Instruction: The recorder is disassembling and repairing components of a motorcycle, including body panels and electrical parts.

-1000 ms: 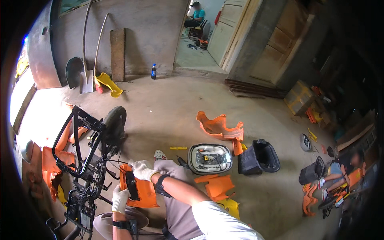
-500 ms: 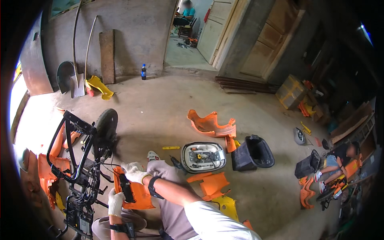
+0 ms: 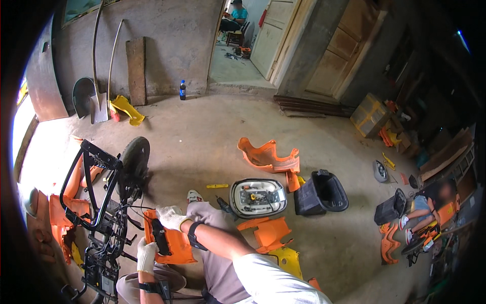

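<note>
A yellowish crate (image 3: 371,114) sits by the wooden door at the far right, and a dark bottle (image 3: 183,90) with a blue label stands against the back wall. My gloved left hand (image 3: 147,255) and right hand (image 3: 171,217) both grip an orange panel (image 3: 174,242) over my knees, beside the stripped scooter frame (image 3: 101,202). An open headlamp housing (image 3: 257,197), a black tub (image 3: 321,192) and more orange fairings (image 3: 268,157) litter the concrete ahead.

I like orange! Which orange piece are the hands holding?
The flat orange panel beside the frame, gripped by both gloved hands; the other orange pieces lie loose on the floor.
</note>
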A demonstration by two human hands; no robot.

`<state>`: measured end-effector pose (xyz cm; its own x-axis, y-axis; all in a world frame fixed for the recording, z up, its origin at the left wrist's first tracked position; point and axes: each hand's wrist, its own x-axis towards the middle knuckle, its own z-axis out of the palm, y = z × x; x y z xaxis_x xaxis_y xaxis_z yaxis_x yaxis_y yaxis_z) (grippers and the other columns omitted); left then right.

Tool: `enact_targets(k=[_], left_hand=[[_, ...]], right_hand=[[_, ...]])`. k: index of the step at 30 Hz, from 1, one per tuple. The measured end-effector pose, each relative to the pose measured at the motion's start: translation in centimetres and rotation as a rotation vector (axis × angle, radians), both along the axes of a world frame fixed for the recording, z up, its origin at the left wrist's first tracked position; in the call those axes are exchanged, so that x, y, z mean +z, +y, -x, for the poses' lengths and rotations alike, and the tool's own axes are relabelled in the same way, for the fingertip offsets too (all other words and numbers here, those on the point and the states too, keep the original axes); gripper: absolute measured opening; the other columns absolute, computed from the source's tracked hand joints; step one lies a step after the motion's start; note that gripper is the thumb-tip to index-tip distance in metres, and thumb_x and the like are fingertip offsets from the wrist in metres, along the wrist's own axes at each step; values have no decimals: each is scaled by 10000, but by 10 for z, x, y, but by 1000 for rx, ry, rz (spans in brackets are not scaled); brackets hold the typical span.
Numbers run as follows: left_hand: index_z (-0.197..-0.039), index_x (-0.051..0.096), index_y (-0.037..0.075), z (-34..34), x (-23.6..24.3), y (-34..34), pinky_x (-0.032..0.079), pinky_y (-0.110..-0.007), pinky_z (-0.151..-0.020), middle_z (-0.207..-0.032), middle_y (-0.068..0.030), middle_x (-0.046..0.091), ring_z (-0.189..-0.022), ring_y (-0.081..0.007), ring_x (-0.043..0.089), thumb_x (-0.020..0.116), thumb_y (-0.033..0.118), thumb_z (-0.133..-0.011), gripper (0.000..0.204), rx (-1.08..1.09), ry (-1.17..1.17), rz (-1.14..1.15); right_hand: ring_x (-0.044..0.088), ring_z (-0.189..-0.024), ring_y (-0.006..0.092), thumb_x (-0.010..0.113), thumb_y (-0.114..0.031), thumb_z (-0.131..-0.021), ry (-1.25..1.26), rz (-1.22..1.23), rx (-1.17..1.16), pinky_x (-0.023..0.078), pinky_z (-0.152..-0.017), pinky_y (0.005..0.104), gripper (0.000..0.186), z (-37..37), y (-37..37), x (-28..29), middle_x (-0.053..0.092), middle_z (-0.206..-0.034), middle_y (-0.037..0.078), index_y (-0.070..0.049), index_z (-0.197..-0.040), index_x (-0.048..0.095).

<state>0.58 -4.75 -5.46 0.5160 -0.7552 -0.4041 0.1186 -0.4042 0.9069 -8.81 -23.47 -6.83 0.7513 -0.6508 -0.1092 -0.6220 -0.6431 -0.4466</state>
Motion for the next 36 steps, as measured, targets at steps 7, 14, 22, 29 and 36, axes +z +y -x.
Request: enact_targets(k=[7,14,22,29,36], left_hand=[[-972,627,14,6,15,-5,438,-278,-521,-696,-27,583,-567,-143,550,534,-5,-752,240,13,-50,-77],[-1159,635,32,14,41,-1,493,-287,-581,-783,-43,648,-642,-149,632,577,91,-826,343,-13,-60,-127],[-1224,624,114,13,68,0,509,-328,-768,-919,-97,685,-849,-218,665,644,256,-785,462,-66,-95,-302],[-1243,623,145,12,72,-3,515,-357,-823,-983,-134,707,-921,-279,684,637,279,-784,479,-100,-150,-345],[-1253,621,136,12,69,-5,518,-351,-823,-980,-136,707,-903,-278,686,639,280,-773,501,-84,-144,-316]], right_hand=[[708,-836,383,542,-205,-860,-82,47,88,537,-701,532,225,7,-6,-5,710,-899,216,-78,-1022,634],[681,-701,428,471,-231,-940,-130,60,74,515,-649,569,221,6,-9,-12,684,-765,222,-51,-931,599],[667,-989,386,551,-261,-941,-99,-45,130,505,-870,494,195,17,-15,20,709,-996,175,-172,-1104,611],[645,-1042,419,479,-327,-990,36,-153,-3,484,-933,492,281,7,-15,10,697,-1077,191,-148,-1168,603],[662,-1021,392,552,-344,-952,-95,-189,52,497,-908,464,269,19,-18,16,707,-1038,180,-144,-1102,650]])
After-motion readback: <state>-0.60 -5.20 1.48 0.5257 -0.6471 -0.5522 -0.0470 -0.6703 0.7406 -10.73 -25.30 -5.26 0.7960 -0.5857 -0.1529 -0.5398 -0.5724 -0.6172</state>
